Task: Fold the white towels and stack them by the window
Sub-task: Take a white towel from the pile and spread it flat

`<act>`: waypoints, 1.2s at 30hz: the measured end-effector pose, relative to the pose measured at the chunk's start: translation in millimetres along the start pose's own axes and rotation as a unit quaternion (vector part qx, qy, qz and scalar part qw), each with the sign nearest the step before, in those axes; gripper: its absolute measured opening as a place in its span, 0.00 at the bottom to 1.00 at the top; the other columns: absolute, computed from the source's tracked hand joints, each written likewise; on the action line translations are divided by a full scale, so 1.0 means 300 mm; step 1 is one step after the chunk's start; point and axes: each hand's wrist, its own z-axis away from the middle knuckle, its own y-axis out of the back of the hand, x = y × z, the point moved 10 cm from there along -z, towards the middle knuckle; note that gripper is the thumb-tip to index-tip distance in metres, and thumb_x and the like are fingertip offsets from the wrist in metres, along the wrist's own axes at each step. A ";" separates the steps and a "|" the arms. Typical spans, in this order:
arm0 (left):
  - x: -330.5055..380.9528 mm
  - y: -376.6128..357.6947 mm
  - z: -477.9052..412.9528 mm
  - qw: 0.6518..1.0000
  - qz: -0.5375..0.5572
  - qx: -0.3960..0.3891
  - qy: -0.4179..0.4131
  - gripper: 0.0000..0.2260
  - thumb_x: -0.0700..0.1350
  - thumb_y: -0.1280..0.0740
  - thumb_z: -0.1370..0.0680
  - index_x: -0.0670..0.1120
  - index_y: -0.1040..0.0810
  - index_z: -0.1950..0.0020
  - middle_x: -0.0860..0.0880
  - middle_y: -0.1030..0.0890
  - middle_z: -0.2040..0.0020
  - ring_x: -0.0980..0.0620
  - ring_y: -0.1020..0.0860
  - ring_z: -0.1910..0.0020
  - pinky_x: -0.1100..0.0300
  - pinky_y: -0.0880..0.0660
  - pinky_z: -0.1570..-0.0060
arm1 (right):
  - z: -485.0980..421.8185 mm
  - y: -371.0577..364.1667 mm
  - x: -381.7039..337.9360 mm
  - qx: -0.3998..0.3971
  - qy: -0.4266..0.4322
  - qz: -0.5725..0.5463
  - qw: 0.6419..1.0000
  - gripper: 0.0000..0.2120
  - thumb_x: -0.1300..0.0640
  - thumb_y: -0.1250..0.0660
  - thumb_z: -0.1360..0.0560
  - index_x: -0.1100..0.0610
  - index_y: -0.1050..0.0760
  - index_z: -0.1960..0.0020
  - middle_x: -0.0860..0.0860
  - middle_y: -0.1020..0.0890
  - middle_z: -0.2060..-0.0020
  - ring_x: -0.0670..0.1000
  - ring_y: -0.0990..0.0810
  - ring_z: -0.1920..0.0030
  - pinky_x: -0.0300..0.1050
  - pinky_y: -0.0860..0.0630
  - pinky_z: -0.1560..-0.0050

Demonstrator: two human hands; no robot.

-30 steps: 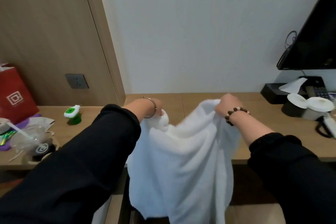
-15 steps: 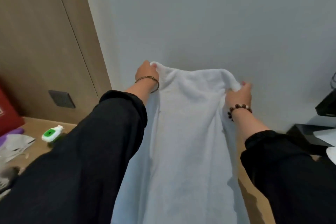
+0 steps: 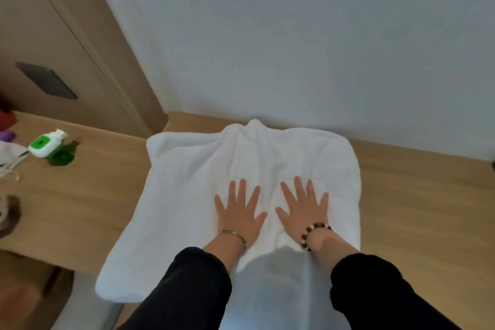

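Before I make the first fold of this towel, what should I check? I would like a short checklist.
1. Towel spread on desk: ok.
2. Left hand and right hand flat on towel: ok.
3. Towel smooth: not ok, creases between the hands, bump at far edge.
4. Near edge on desk: not ok, it hangs over the front.
5. Bottle apart from towel: ok.

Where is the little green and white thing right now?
In the head view, the green and white item sits on the wooden desk at far left, well left of the white towel.
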 end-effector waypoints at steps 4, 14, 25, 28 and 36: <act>-0.006 0.021 -0.035 1.000 0.004 0.000 0.007 0.26 0.60 0.59 0.19 0.57 0.69 0.25 0.49 0.70 0.25 0.45 0.69 0.26 0.37 0.62 0.30 | -0.019 0.057 0.030 0.022 0.031 -0.189 0.981 0.25 0.44 0.51 0.18 0.46 0.49 0.23 0.45 0.57 0.23 0.50 0.57 0.23 0.52 0.63 0.26; 0.287 0.089 0.084 0.966 0.234 0.044 -0.098 0.29 0.58 0.48 0.19 0.59 0.63 0.25 0.55 0.62 0.23 0.52 0.63 0.24 0.43 0.61 0.28 | 0.109 0.071 0.552 0.149 -0.298 -0.545 0.769 0.12 0.64 0.43 0.22 0.67 0.22 0.47 0.61 0.19 0.48 0.63 0.22 0.47 0.47 0.29 0.53; 0.273 0.032 0.052 0.906 0.416 -0.032 -0.072 0.23 0.59 0.32 0.26 0.58 0.32 0.33 0.58 0.47 0.23 0.60 0.58 0.24 0.49 0.70 0.29 | 0.137 0.095 0.432 0.044 -0.199 -0.586 0.784 0.13 0.61 0.27 0.28 0.64 0.21 0.45 0.53 0.20 0.52 0.52 0.22 0.52 0.42 0.27 0.51; 0.273 0.027 0.048 0.901 0.426 -0.043 -0.065 0.13 0.58 0.30 0.27 0.58 0.27 0.46 0.57 0.46 0.23 0.59 0.58 0.24 0.48 0.69 0.29 | 0.138 0.164 0.376 0.073 -0.160 -0.559 0.811 0.12 0.62 0.26 0.30 0.60 0.21 0.47 0.50 0.20 0.56 0.49 0.22 0.56 0.39 0.27 0.58; 0.271 0.022 0.044 0.896 0.436 -0.067 -0.050 0.12 0.58 0.32 0.26 0.52 0.22 0.50 0.57 0.47 0.23 0.59 0.58 0.24 0.49 0.69 0.30 | 0.151 0.099 0.233 -0.060 -0.122 -0.832 0.537 0.12 0.55 0.39 0.20 0.62 0.22 0.50 0.58 0.17 0.56 0.55 0.18 0.54 0.50 0.23 0.45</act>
